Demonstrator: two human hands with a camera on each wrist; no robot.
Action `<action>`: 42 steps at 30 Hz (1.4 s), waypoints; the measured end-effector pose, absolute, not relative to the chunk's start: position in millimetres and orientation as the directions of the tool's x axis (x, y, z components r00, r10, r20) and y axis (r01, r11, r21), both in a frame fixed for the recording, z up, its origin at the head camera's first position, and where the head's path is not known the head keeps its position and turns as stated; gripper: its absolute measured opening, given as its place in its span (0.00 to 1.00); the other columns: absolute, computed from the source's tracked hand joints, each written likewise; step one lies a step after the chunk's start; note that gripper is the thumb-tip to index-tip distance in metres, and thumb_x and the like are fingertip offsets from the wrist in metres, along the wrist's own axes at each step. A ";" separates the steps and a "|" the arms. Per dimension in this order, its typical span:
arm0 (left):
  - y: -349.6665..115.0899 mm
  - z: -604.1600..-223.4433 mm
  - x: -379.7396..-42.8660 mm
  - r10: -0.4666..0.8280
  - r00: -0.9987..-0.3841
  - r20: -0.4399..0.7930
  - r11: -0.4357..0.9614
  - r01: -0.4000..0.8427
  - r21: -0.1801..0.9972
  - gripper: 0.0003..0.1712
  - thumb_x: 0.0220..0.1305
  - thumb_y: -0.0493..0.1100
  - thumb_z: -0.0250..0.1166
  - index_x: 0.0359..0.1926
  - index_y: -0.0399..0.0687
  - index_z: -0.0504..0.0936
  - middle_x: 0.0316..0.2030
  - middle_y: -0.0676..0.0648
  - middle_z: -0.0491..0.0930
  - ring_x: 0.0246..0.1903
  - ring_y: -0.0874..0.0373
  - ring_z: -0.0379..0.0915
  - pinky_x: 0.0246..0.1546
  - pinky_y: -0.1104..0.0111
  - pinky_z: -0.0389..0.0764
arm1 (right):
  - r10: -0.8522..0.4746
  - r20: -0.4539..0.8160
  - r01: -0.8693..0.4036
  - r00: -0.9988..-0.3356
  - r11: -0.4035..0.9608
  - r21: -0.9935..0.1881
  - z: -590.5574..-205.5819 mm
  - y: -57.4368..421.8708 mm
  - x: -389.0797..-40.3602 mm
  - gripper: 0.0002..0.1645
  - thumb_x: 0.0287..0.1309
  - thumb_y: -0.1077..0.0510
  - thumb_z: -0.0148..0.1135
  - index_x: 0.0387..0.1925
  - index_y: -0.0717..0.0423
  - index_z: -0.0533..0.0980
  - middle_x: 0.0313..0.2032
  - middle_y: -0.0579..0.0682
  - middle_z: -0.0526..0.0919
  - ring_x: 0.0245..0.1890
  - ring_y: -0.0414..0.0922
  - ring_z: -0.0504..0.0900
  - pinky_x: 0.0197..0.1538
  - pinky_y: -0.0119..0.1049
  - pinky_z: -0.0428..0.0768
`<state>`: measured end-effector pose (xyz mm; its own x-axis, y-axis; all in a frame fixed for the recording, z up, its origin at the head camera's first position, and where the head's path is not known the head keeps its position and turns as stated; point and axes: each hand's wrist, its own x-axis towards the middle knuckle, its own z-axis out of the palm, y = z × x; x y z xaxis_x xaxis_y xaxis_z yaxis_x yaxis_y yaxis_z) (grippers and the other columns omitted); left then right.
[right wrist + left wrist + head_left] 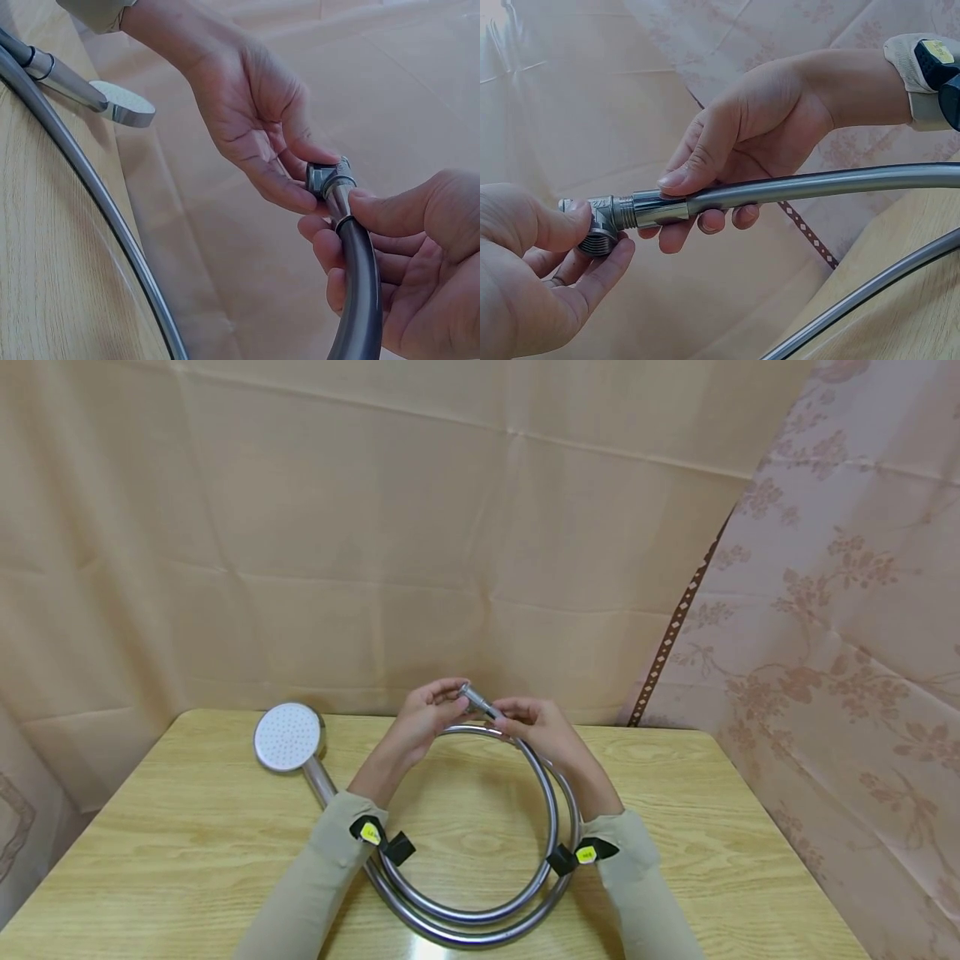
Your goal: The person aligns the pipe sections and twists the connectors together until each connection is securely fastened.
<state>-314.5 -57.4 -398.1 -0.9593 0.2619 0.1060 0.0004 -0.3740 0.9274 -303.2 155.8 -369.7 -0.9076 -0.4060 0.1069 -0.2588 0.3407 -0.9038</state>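
Note:
A small metal angle valve point(600, 225) with a threaded neck is pinched between the thumb and fingers of my left hand point(429, 714). Its thread meets the shiny end nut point(658, 208) of the shower hose, and a few thread turns show between the two. My right hand point(542, 727) grips the hose at this nut, thumb on top and fingers beneath. From there the grey shower hose point(553, 810) loops round in coils on the table. At the coil's other end lies the shower head point(288, 737), its white spray face up, left of my left hand.
The wooden table point(187, 860) carries the hose and shower head. Behind it hangs a beige curtain point(337, 527), and a pink flowered cloth point(847, 652) hangs at the right. Black wrist cameras sit on both sleeves, close over the hose coils.

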 end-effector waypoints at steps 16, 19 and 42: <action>-57.7 -396.0 -313.7 0.269 -0.958 0.097 -0.373 -0.011 0.928 0.26 0.73 0.26 0.53 0.69 0.23 0.63 0.42 0.51 0.77 0.42 0.63 0.81 0.54 0.69 0.84 | -0.423 0.105 -0.227 -0.900 0.250 -0.941 -371.1 155.5 -302.8 0.19 0.66 0.68 0.63 0.57 0.70 0.74 0.37 0.45 0.88 0.37 0.43 0.84 0.38 0.31 0.80; -58.3 -395.0 -312.8 0.269 -0.958 0.097 -0.369 -0.009 0.929 0.26 0.73 0.27 0.54 0.69 0.24 0.63 0.43 0.51 0.77 0.42 0.63 0.81 0.55 0.69 0.83 | -0.426 0.102 -0.223 -0.899 0.247 -0.943 -371.1 155.4 -303.3 0.18 0.68 0.68 0.61 0.56 0.71 0.74 0.36 0.43 0.88 0.34 0.40 0.83 0.38 0.30 0.79; -60.0 -397.3 -315.4 0.275 -0.956 0.102 -0.390 -0.014 0.921 0.26 0.73 0.25 0.53 0.69 0.22 0.63 0.42 0.51 0.77 0.42 0.63 0.81 0.55 0.67 0.84 | -0.392 0.128 -0.291 -0.911 0.390 -0.874 -370.6 155.4 -301.4 0.18 0.64 0.66 0.66 0.55 0.63 0.81 0.49 0.65 0.84 0.40 0.44 0.81 0.42 0.35 0.79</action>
